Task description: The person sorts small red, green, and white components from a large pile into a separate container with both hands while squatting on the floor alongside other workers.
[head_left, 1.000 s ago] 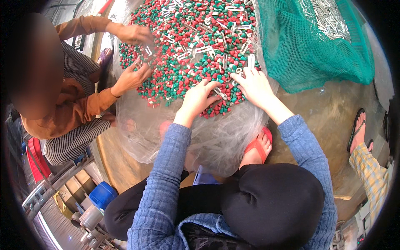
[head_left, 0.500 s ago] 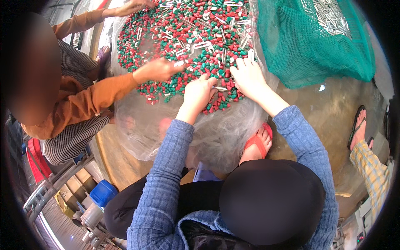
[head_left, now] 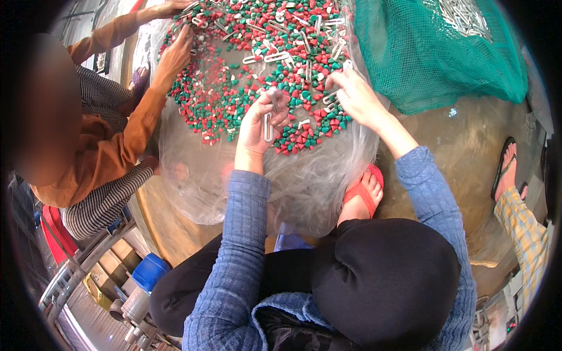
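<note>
A heap of small red and green cone-shaped pieces [head_left: 304, 138] lies on clear plastic sheeting [head_left: 202, 193], with pale bits and oblong silver metal loops [head_left: 277, 57] scattered among them. Above the near part of the heap, my left hand [head_left: 253, 126] is turned partly palm up and curled, with one oblong metal loop [head_left: 268, 127] standing against its fingers. Its fingertips are blurred. To the right, my right hand [head_left: 358, 99] is bent over the heap's edge. Metal loops [head_left: 331, 98] stick out from beneath its thumb side; the grip underneath is partly hidden.
Green netting [head_left: 433, 70] at the right holds more metal loops [head_left: 465, 19]. On the left, a person in an orange sleeve [head_left: 137, 137] has both hands at the heap's far left. A sandalled foot [head_left: 508, 169] is at the right; a blue container [head_left: 150, 272] stands lower left.
My left hand has drawn back left and turned, showing the loop in it. My right hand has shifted slightly up. The other person's near hand has moved away to the far left.
</note>
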Available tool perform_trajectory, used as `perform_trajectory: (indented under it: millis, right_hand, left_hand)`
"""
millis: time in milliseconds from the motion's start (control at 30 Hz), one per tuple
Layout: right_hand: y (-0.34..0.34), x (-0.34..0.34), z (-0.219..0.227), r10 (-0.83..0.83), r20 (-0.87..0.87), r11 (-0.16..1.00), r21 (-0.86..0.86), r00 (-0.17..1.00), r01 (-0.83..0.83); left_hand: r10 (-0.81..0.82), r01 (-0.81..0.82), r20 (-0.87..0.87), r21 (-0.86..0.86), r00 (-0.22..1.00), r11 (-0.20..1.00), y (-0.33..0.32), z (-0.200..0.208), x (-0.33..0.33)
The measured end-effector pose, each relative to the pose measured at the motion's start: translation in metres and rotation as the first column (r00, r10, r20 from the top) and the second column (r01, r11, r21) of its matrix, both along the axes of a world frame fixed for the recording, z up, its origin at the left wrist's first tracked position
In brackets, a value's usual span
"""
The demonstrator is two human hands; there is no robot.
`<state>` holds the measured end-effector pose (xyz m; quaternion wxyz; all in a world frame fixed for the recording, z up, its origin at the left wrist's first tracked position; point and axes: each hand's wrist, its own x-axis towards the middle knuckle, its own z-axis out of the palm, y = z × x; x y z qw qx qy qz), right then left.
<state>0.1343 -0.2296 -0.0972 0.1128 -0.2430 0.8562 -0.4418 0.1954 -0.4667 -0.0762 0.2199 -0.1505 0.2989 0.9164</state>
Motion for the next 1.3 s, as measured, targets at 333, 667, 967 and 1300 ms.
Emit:
perform_trajectory:
  millis: [333, 667, 967, 1300]
  right_hand:
    - [0.001, 0.0, -0.009, -0.169, 0.073, 0.971, -0.156, 0.983, 0.179]
    - [0.026, -0.014, -0.032, -0.394, -0.066, 0.855, 0.338, 0.917, 0.392]
    - [-0.014, 0.015, -0.03, -0.069, 0.016, 0.966, 0.251, 0.997, 0.063]
    - [0.012, -0.002, -0.001, -0.159, 0.481, 0.934, -0.209, 0.862, 0.289]
  left_hand:
    - [0.343, -0.318, 0.228, -0.137, 0.911, 0.938, 0.011, -0.02, -0.022]
    - [-0.277, -0.059, 0.066, -0.906, 0.959, -0.419, 0.015, -0.043, -0.089]
    - [-0.362, -0.175, -0.137, -0.982, 0.922, -0.076, 0.022, -0.042, -0.013]
    - [0.22, -0.207, 0.059, -0.177, 0.974, 0.962, 0.002, 0.002, -0.008]
